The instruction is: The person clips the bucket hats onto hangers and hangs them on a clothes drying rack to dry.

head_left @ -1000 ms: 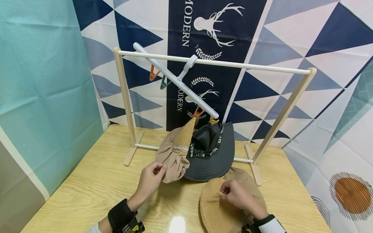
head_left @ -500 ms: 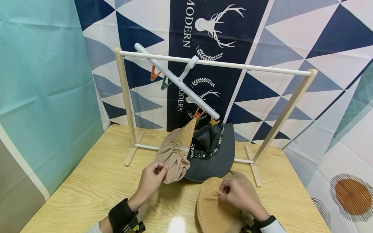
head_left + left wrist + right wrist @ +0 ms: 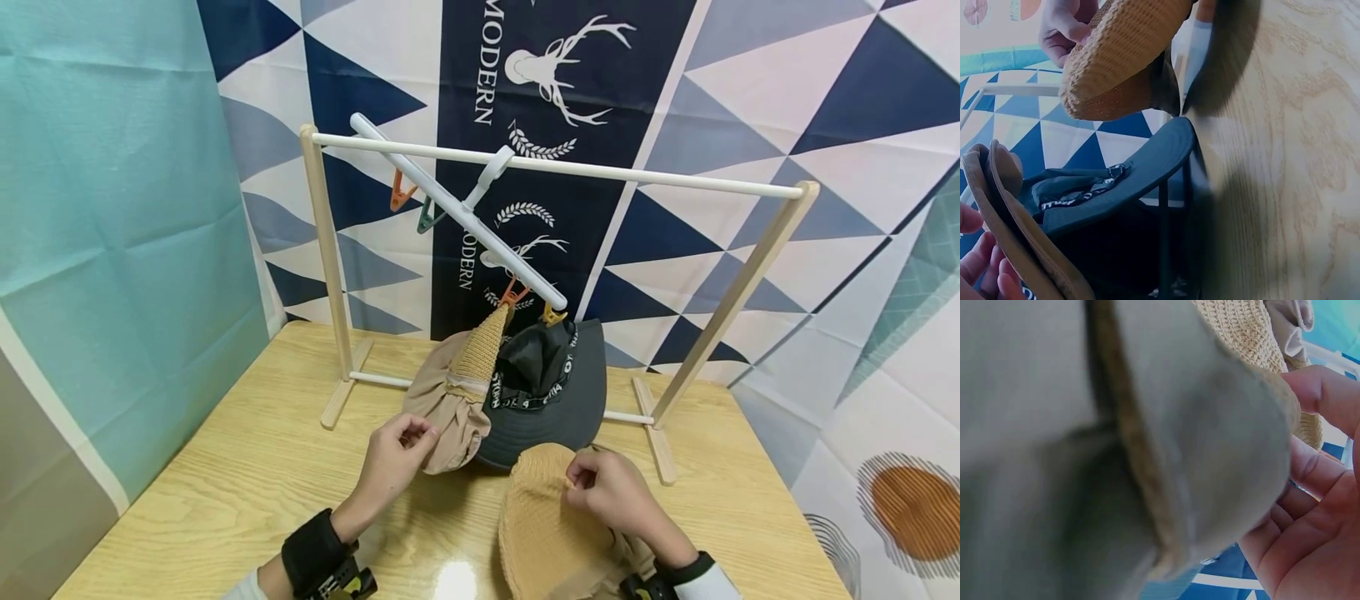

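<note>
My right hand (image 3: 618, 500) pinches the edge of a woven straw sun hat (image 3: 547, 508), which has beige cloth at its back. That hat is lifted near the table's front right, and its pale cloth side fills much of the right wrist view. My left hand (image 3: 393, 462) pinches the lower brim of a beige sun hat (image 3: 450, 417) with a straw-like woven part. This beige hat hangs from an orange clip (image 3: 513, 293). Beside it a dark grey wide-brimmed hat (image 3: 566, 400) with a lettered band hangs from a yellow clip (image 3: 553, 315).
A white bar hanger (image 3: 457, 208) hooks over the rack's white rail (image 3: 637, 173) and tilts down to the right. Its upper end carries another orange clip (image 3: 401, 192) and a green clip (image 3: 427, 218). The rack's wooden posts stand on the wooden table (image 3: 225, 483).
My right hand has raised the straw hat slightly and turned it, so more of its woven face shows. My left hand stays at the beige hat's brim.
</note>
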A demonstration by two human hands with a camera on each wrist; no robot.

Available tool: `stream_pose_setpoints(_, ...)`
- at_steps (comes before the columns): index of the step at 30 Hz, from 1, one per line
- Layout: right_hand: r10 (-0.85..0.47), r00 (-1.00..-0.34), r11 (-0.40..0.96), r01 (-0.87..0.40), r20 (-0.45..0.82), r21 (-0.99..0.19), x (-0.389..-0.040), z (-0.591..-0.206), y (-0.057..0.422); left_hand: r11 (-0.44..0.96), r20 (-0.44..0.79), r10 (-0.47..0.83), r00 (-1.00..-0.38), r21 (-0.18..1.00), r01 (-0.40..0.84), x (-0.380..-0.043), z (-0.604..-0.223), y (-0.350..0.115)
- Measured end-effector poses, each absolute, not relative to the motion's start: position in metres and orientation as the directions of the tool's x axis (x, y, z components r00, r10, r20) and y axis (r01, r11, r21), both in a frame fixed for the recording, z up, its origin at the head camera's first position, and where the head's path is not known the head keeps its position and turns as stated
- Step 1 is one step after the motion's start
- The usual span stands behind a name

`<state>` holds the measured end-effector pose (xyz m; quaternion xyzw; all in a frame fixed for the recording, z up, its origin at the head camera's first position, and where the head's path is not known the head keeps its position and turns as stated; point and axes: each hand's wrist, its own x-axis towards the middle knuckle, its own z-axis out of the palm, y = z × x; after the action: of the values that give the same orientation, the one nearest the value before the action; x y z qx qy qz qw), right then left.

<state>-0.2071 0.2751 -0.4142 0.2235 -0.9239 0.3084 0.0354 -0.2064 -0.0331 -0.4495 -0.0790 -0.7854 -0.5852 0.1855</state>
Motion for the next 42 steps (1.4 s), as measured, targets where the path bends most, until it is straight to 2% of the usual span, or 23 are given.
stream_pose_setpoints(8,-0.394,-0.893,0.649,-0.437,0.216,-0.622,-0.211,-0.405,0.273,0.354,0.434,-0.084,-0.897,0.854,0.380,-0.212,-0.442,-0.030)
stream_pose_setpoints(15,-0.334,-0.913,0.628,-0.401,0.234,-0.667,-0.212,-0.396,0.265,0.339,0.454,-0.065,-0.888,0.847,0.409,-0.217,-0.433,-0.026)
stream_pose_setpoints(27,-0.243,-0.934,0.650,-0.358,0.263,-0.670,-0.214,-0.388,0.254,0.327,0.444,-0.051,-0.895,0.854,0.405,-0.216,-0.430,-0.022)
stream_pose_setpoints(42,-0.226,-0.883,0.601,-0.458,0.411,-0.654,-0.218,-0.380,0.238,0.318,0.460,0.011,-0.888,0.840,0.439,-0.216,-0.422,-0.015)
